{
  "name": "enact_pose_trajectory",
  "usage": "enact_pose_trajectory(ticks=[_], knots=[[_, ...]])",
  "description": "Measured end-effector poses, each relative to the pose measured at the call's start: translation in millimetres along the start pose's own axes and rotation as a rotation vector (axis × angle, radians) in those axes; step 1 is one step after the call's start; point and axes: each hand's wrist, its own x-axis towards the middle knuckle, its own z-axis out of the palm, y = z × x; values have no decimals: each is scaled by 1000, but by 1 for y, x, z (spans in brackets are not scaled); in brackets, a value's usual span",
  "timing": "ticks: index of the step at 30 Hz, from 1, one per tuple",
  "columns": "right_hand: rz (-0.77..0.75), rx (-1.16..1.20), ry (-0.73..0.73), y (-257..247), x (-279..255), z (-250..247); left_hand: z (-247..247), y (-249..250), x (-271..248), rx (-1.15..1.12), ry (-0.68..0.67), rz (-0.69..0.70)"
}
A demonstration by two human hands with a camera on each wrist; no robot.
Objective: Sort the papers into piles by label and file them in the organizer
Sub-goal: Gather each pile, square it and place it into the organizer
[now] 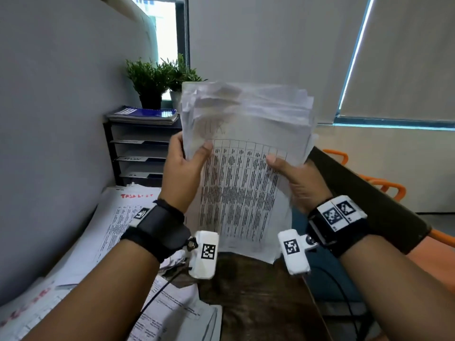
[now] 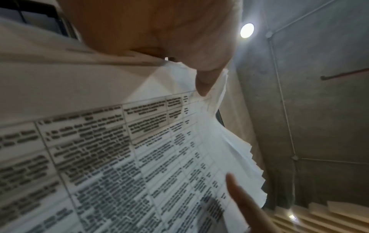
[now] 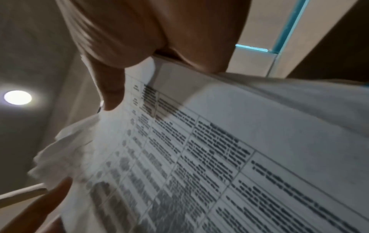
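Note:
I hold a thick stack of papers (image 1: 246, 148) upright in front of me with both hands. Its front sheet carries a printed table and a faint handwritten label near the top. My left hand (image 1: 189, 156) grips the stack's left edge, thumb on the front. My right hand (image 1: 285, 168) grips the right edge, thumb on the table print. In the left wrist view the stack (image 2: 139, 157) fans out under the left thumb (image 2: 205, 82). The right wrist view shows the printed sheet (image 3: 199, 157) beneath the right thumb (image 3: 111, 94). The black tiered organizer (image 1: 138, 153) stands behind at the left, its trays labelled.
Sorted paper piles (image 1: 118, 217) lie on the desk at the left, one headed in red. More sheets (image 1: 172, 313) lie near the front edge. Notebooks (image 1: 145, 114) and potted plants (image 1: 157, 80) top the organizer. Orange chairs (image 1: 384, 188) stand at the right.

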Motion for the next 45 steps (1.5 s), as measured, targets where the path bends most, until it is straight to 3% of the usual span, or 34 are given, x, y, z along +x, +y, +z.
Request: enact_pose_trajectory(ticks=[4, 10, 14, 18, 24, 26, 30, 35, 39, 45], knots=[[37, 52, -107, -1, -5, -10, -6, -19, -15, 22, -21, -89], [117, 3, -87, 37, -16, -21, -9, -54, -42, 42, -77, -243], [81, -6, -64, 35, -16, -11, -3, -53, -34, 98, -36, -205], [39, 2, -88, 11, 3, -5, 1, -33, -8, 17, -8, -204], [66, 4, -126, 12, 11, -13, 0, -33, 5, -89, 186, -130], [87, 1, -115, 21, 9, -19, 0, -47, 2, -75, 142, -162], [173, -9, -142, 44, 1, -27, 3, -76, -23, 47, -80, -264], [97, -27, -42, 48, 13, -19, 11, -70, -11, 57, 3, -233], [84, -12, -81, 31, 24, -19, 5, -52, 4, 32, -58, -187], [293, -125, -141, 88, -6, -35, -9, -106, -49, 27, -83, -389]])
